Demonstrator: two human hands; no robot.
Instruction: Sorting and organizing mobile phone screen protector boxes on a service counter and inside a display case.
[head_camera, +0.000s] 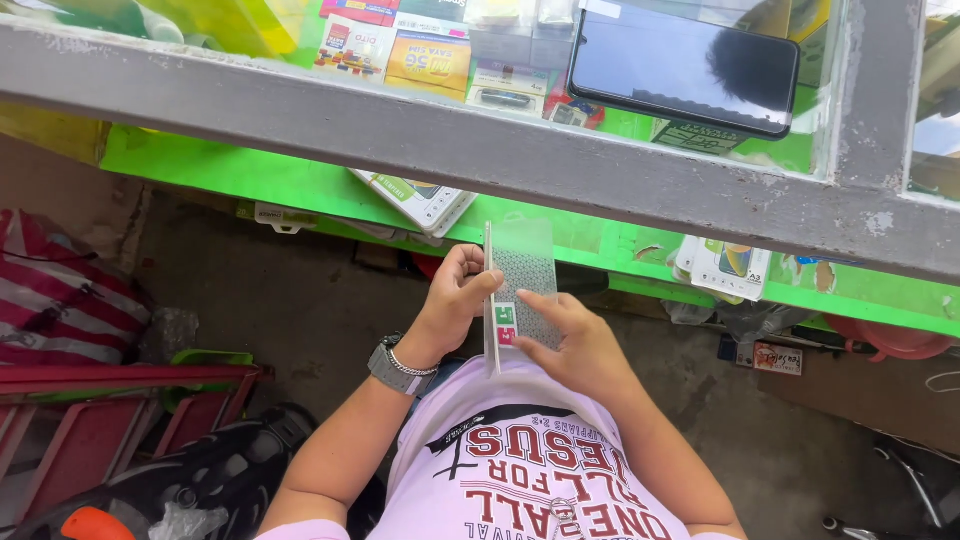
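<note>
We're looking straight down over our own chest, and both hands are up in front of the lilac printed shirt (520, 470), working one flat thing between them. It's a thin rectangular screen protector sheet (520, 290), clear at the top, finely dotted through the middle, with small green and pink pull tabs (504, 322) low on its face. It stands nearly upright, long edge vertical, just under the grey frame of the desk (480, 150).

Left hand (455, 300): forearm coming up from lower left, a grey watch and a chain bracelet (400, 368) on the wrist, wrist bent inward. Its grip is closed on the sheet's left edge, thumb lying across the front, fingers curled behind.

Right hand (575, 345): forearm rising from the lower right, palm turned away from us. Its fingers rest flat on the sheet's right side and lower face, the forefinger tip pressed to the surface beside the tabs. We can't tell whether the thumb pinches it from behind.

Above, on the glass top, a dark phone (685, 65) lies face up. Inside the case, small boxes and cards (430, 55) sit on green lining. To our left, a red and white striped bag (55, 295) on the floor.
</note>
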